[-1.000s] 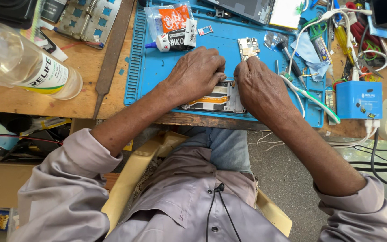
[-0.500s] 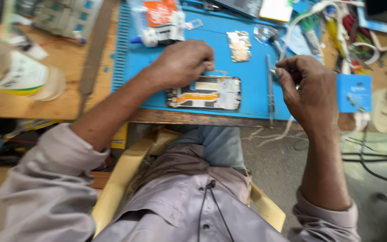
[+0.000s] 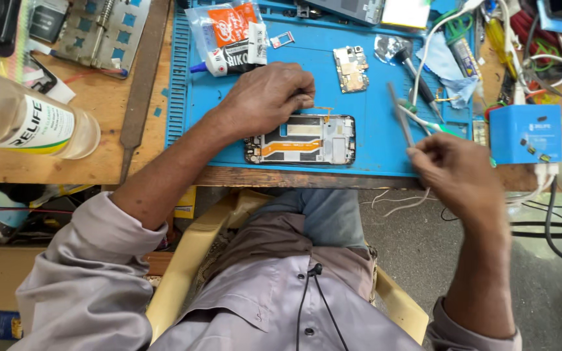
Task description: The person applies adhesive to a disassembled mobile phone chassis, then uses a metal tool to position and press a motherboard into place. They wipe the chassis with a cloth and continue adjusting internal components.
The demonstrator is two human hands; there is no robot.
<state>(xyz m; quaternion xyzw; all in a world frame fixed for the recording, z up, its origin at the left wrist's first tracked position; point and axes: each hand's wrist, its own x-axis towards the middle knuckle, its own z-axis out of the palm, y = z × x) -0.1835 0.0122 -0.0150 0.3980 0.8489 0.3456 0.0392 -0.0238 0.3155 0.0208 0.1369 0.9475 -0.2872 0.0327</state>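
Nearest the camera, a grey shirt and the yellow chair [image 3: 183, 260] fill the bottom of the view, and both sleeves are cut off by its edges. The landmark is the opened phone frame [image 3: 302, 139], lying flat on the blue mat [image 3: 372, 140] close to the desk's [image 3: 108, 166] front edge. The left hand [image 3: 265, 97] rests just behind the frame's left half, its grip pressed together with the fingertips at the frame's upper rim; whether they pinch anything there is hidden under the knuckles. Right of the frame, out past the desk's edge, the right hand [image 3: 453, 172] is motion-blurred; its grip pinches thin grey tweezers [image 3: 399, 114], which slant up over the mat, their tips hard to make out. Behind the frame and slightly right lies a small circuit board [image 3: 350, 68]; behind and left, a glue tube [image 3: 229, 62] sits partly under an orange packet [image 3: 232, 23]. Far left of the frame a clear bottle [image 3: 24, 120] lies on its side on the bare wood, its neck cut off. Far right stands a blue box [image 3: 525, 133], with a tangle of cables behind it too cluttered to sort out. Below the desk, right of the chair, grey floor [image 3: 417, 247] with loose wires shows.
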